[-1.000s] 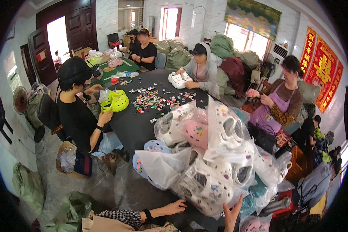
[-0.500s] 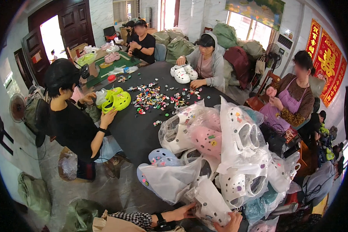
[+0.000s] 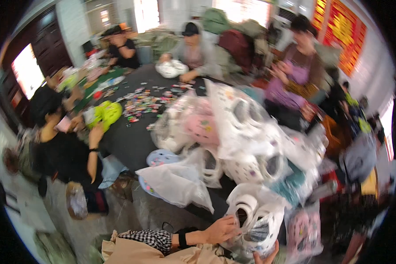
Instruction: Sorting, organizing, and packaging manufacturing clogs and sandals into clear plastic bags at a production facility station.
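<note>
Close in front of me, at the table's near edge, is a pair of white clogs [image 3: 255,222] in a clear plastic bag, openings and straps facing up. My left hand [image 3: 223,229] has its fingers closed at the left side of this bag, seemingly pinching the plastic; blur softens the fingertips. From below and the right, my right hand [image 3: 267,255] grips the same bagged pair, partly hidden by the shoes. Left of them lie blue clogs [image 3: 160,157] half covered by a white translucent bag [image 3: 180,178]. Beyond, a heap of bagged white clogs [image 3: 244,169] includes a pink clog [image 3: 202,128].
Bagged pink clogs [image 3: 304,231] lie at the near right. Small colourful charms [image 3: 147,102] are scattered on the dark table [image 3: 119,143]. A person at the left handles lime-green clogs [image 3: 106,115]; another across the table has white clogs [image 3: 171,69]. A third sits at the right.
The bagged white clogs in my hands have turned so their openings show. My left hand has shifted from spread fingers to closed ones at the bag. The whole view has swung rightward.
</note>
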Tool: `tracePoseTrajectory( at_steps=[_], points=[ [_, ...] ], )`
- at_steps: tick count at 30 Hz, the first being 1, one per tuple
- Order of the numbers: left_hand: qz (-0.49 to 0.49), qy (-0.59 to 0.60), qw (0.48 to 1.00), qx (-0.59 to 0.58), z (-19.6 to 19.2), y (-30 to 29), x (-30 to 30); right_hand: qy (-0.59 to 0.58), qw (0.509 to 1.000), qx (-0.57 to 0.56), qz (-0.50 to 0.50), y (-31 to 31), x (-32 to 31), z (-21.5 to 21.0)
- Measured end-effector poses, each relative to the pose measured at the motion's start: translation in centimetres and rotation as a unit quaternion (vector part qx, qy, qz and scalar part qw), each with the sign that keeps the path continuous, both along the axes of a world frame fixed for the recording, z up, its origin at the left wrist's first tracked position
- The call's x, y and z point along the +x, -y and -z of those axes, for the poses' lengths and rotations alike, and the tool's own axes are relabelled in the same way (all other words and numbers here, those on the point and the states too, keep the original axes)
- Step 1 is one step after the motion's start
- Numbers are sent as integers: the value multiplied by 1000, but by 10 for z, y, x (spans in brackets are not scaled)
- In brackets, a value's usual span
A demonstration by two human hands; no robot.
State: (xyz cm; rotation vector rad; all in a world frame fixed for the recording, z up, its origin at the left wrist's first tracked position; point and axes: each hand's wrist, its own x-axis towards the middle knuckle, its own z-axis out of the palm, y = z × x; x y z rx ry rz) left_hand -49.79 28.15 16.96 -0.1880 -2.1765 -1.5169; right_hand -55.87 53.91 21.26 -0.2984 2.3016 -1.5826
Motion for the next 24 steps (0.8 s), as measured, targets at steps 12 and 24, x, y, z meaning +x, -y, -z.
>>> tracePoseTrajectory(
  at_steps=[12,24],
  points=[
    [399,-146,875,-231,-71,-199,-76,-82,914,178,355,-168,146,30],
    [666,-186,659,-296,30,-414,-9,3,808,523,271,-265,198,4]
  ],
)
